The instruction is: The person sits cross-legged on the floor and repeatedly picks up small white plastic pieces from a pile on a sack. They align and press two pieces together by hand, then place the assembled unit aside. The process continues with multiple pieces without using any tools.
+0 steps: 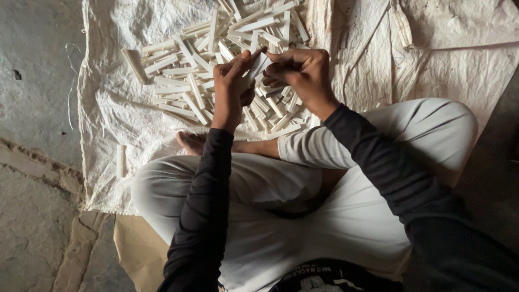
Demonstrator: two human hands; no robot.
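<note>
together both hands (pixel 270 75) pinch a white stick (pixel 258 66); it slants up-right.

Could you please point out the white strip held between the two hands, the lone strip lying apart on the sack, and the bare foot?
Held white strip (pixel 258 66), head view, its middle between the fingertips.
Lone strip (pixel 120 161), head view, mid-length.
Bare foot (pixel 190 143), head view, its upper side.

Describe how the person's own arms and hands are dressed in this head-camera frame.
Both arms wear long, close-fitting black sleeves that end at the wrists, plain with no visible markings. The left hand and right hand are bare: no gloves, and no rings, watch or bands show. The left sleeve and right sleeve look like one soft, slightly creased fabric.
</note>
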